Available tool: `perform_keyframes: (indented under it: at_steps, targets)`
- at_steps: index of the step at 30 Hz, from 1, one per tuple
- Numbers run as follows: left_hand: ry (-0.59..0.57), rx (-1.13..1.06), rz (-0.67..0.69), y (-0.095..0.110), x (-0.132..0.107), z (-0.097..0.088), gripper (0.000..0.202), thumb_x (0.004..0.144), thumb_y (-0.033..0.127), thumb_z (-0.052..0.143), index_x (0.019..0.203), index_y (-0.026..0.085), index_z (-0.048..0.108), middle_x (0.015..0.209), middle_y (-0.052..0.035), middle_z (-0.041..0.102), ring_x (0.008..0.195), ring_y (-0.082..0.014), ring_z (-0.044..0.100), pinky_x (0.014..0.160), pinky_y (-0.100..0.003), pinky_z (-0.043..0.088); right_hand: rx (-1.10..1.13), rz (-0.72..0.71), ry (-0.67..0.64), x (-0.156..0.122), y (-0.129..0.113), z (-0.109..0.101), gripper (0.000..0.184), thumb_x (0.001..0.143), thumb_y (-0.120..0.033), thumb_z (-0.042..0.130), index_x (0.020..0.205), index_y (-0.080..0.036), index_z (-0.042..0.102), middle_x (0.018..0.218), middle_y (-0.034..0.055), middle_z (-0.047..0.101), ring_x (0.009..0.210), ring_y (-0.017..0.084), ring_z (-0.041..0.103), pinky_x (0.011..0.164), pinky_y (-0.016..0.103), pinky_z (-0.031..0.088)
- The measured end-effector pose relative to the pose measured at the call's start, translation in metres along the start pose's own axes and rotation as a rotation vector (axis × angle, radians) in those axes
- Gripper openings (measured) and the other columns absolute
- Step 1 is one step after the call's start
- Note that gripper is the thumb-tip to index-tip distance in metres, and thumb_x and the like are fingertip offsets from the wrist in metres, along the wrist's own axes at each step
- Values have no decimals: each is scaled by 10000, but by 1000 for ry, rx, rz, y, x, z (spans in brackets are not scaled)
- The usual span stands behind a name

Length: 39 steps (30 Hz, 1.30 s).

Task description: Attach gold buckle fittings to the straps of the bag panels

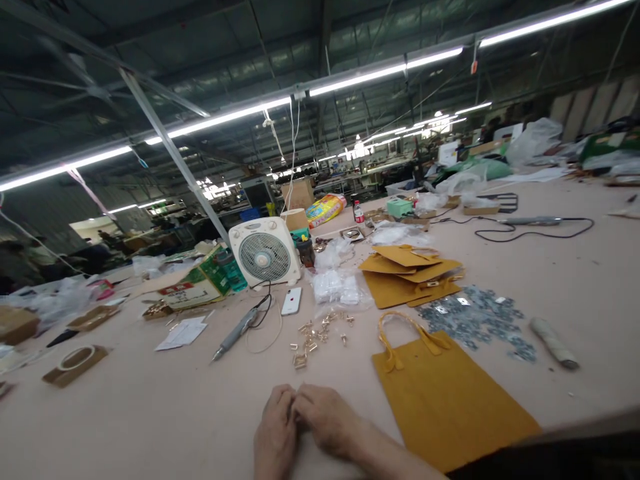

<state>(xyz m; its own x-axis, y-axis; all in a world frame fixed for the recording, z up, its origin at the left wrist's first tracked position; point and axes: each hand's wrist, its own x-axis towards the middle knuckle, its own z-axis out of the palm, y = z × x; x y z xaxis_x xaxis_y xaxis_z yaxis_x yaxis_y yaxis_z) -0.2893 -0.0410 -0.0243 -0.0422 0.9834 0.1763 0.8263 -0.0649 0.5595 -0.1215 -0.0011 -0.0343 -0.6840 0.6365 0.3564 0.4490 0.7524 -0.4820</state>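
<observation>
Close together at the table's near side, my left hand (277, 430) and my right hand (327, 417) meet at the fingertips. Both are closed in a pinch, and whatever lies between the fingers is hidden. Just beyond them is a scatter of small gold-coloured metal fittings (325, 328). To the right of my right hand a mustard-yellow bag (450, 400) lies flat, its two handles pointing away from me. Behind it are several stacked yellow bag pieces (400, 273) and a spread of small silvery metal plates (480, 320).
A pen-shaped electric tool (237, 332) with a cord lies left of a white phone (291, 301). Behind stands a box fan (265, 252). A tape roll (77, 358) is at the left, a rolled cloth-like cylinder (554, 343) at the right. Another corded tool (533, 221) lies farther back.
</observation>
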Motion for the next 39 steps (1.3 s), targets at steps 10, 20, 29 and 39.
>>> perform_keyframes:
  at_steps: [10, 20, 29, 39]
  targets:
    - [148, 118, 46, 4, -6, 5, 458, 1032, 310, 410, 1477, 298, 519, 1263, -65, 662, 1160, -242, 651, 955, -388, 561, 754, 135, 412, -22, -17, -70, 144, 982, -325, 592, 923, -226, 679, 822, 0, 616, 726, 146, 584, 705, 261, 500]
    - [559, 138, 156, 11, 1, 12, 421, 1005, 246, 507, 1419, 201, 566, 1334, -136, 642, 1256, -299, 594, 1103, -516, 497, 1433, 479, 1018, -94, 113, -117, 370, 738, -445, 889, 928, -217, 667, 831, -13, 584, 569, 72, 398, 466, 188, 376]
    - [289, -324, 144, 93, 84, 77, 465, 915, 193, 597, 1377, 245, 621, 1257, -95, 703, 1186, -274, 625, 1089, -470, 480, 1528, 524, 1004, -101, 125, -98, 310, 732, -340, 921, 889, -207, 688, 800, -34, 568, 600, 63, 456, 487, 158, 441]
    - [325, -730, 9, 114, 103, 126, 86, 832, 217, 683, 862, 200, 761, 942, -78, 741, 969, -254, 671, 974, -432, 517, 1384, 519, 930, -101, 125, -97, 335, 732, -420, 925, 920, -232, 721, 733, -40, 514, 606, 86, 472, 496, 176, 453]
